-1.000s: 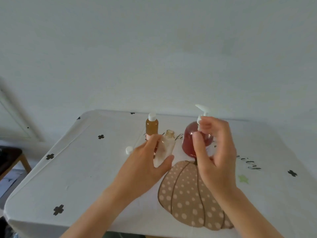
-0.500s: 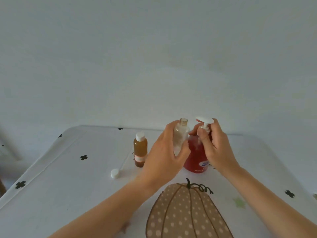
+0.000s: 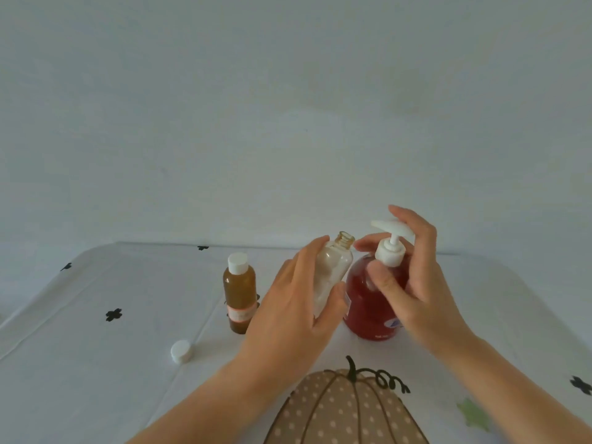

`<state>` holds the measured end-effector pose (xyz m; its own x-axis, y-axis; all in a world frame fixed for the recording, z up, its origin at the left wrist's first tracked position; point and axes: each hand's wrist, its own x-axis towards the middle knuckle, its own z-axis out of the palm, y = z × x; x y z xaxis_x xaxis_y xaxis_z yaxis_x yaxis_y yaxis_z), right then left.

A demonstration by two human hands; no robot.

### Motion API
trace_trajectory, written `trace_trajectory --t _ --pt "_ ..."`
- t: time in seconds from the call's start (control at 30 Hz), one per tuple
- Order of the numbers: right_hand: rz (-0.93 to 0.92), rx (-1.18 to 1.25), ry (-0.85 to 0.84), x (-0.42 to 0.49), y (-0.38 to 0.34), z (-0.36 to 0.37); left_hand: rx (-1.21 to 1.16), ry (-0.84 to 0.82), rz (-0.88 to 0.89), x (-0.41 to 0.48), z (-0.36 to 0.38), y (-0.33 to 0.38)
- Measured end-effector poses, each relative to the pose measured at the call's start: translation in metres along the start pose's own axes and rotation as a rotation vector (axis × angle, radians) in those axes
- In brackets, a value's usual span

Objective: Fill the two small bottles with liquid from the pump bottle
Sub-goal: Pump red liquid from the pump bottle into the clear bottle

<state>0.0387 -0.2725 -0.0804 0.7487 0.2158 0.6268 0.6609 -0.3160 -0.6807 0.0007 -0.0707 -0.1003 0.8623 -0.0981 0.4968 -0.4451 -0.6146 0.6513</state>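
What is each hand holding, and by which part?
The left hand grips the uncapped clear bottle around its body. The right hand holds the pump bottle at its neck, fingers over the pump head.

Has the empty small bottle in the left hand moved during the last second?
Yes. The empty bottle has risen and gone right, away from the capped amber bottle, up to the spout of the pump bottle.

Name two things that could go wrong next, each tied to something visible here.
1. The nozzle of the pump bottle seems not quite over the narrow mouth of the clear bottle; pumping now may spill onto the tablecloth.
2. The left hand holds it tilted; liquid could run back out.
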Motion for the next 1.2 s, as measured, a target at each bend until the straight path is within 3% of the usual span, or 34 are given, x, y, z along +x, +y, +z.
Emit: trace_trajectory --t 0.17,0.5,0.6,0.73,1.0,1.2 --pt "-0.019 -0.035 -0.049 0.001 -0.005 -0.003 0.012 0.016 0.032 0.000 0.004 -0.001" --pt "0.099 -0.275 -0.462 0.015 -0.037 -0.046 0.018 -0.045 0.069 -0.002 0.007 0.000" --pt "0.107 -0.327 -0.432 0.013 -0.039 -0.044 0.006 -0.060 0.047 -0.004 0.007 -0.002" --pt "-0.012 -0.488 -0.330 0.002 -0.037 -0.029 0.010 -0.055 0.001 -0.003 0.007 -0.006" --pt "-0.030 -0.510 -0.345 0.010 -0.028 -0.033 -0.059 -0.090 -0.045 -0.001 0.010 -0.010" --pt "-0.042 -0.540 -0.254 0.009 -0.027 -0.027 -0.049 -0.139 -0.056 -0.003 0.013 -0.008"
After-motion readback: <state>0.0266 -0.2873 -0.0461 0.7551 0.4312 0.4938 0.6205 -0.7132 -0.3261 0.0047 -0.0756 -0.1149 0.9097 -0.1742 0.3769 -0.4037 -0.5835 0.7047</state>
